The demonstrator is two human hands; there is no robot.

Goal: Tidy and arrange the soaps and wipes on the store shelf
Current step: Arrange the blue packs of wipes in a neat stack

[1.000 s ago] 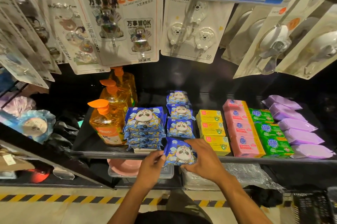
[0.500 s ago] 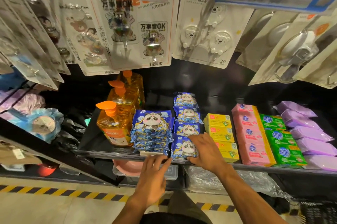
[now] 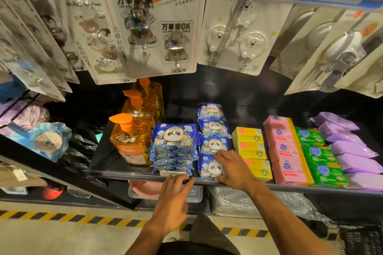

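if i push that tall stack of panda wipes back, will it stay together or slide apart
Probably slides apart: the stack of panda wipes is loose soft packs with glossy wrappers, their front edges already staggered. Each pack looks floppy, so it would likely sag if lifted by one end.

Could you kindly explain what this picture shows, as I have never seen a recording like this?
No machine here: a person wears a head camera looking down at their own hands. The store shelf holds, left to right, orange pump bottles, a stack of panda wipes, a row of panda packs, yellow soaps, pink soaps, green soaps and purple packs. The right hand rests on the row's front pack; the left hand touches the shelf edge below the stack. Nothing is lifted.
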